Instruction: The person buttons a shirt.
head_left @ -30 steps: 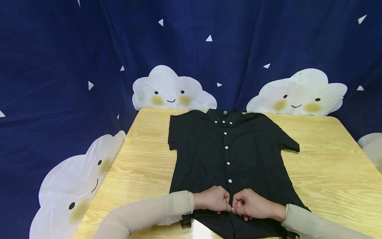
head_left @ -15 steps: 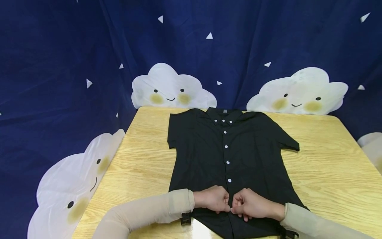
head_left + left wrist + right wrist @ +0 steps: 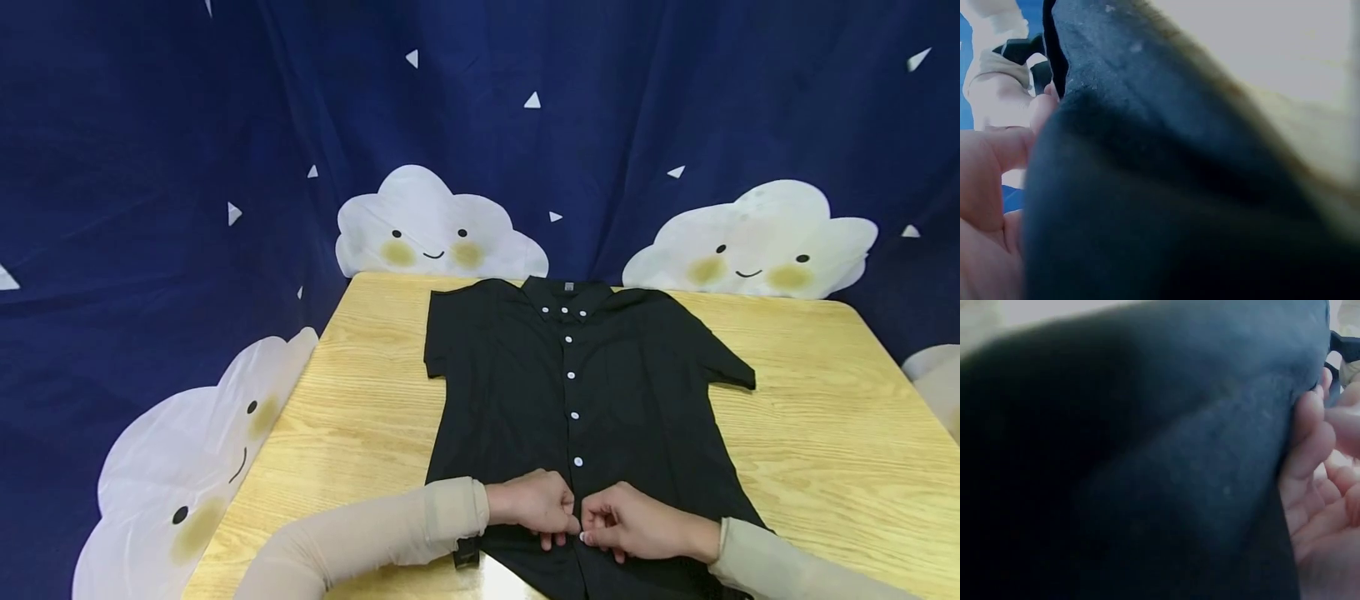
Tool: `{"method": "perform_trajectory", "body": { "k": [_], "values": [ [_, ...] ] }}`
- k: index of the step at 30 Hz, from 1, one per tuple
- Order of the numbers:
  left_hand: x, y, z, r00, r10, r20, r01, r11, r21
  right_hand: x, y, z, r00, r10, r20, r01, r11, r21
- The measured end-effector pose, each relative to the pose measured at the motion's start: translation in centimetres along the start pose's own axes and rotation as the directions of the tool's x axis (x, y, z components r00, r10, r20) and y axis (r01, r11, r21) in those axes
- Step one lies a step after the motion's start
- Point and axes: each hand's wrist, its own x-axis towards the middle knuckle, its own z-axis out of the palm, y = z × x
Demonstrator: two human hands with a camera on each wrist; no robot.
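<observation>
Both hands, left and right, pinch the black shirt's front placket at lower centre, on the worktop.

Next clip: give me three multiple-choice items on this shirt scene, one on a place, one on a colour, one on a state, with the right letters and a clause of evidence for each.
1. Where on the black shirt do the left hand and right hand meet?
A. at the collar
B. on the button line near the hem
C. on a sleeve

2. What colour are the shirt's buttons?
A. white
B. red
C. black

3. How does the shirt lie on the wooden table?
A. rolled into a bundle
B. hanging off the far edge
C. spread flat, front up

Answers: 1 B, both hands pinch the cloth at the front's lower middle, below the visible buttons. 2 A, white dots run down the front. 3 C, both sleeves lie out to the sides with the collar at the far end.
</observation>
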Motion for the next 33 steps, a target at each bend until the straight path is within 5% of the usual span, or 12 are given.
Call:
{"method": "perform_trajectory", "body": {
  "k": [3,14,18,22,28,33],
  "values": [
    [0.0,-0.1,-0.2,1.000,-0.011,-0.003,0.011,1.000,-0.015,0.1,-0.2,-0.2,0.997,0.075,0.018,-0.076,0.996,0.039],
    [0.3,-0.1,0.6,0.996,-0.050,-0.070,0.062,0.982,0.181,0.1,-0.7,0.2,0.945,0.327,-0.012,-0.326,0.944,0.058],
    [0.0,-0.2,0.6,0.998,-0.038,-0.045,0.045,0.987,0.154,0.0,-0.6,0.4,0.948,0.319,0.006,-0.319,0.945,0.067],
    [-0.2,-0.5,0.1,0.999,0.006,0.039,-0.006,1.000,0.020,-0.1,-0.6,0.3,0.959,0.280,0.045,-0.283,0.954,0.097],
    [-0.3,-1.2,-1.6,0.986,0.061,0.152,-0.036,0.986,-0.162,-0.3,-0.9,-0.7,0.966,0.256,0.026,-0.257,0.958,0.123],
    [0.0,-1.5,-4.4,0.987,0.101,0.128,-0.089,0.991,-0.100,-0.3,-1.0,-2.4,0.965,0.255,-0.057,-0.252,0.966,0.054]
  ]
}}
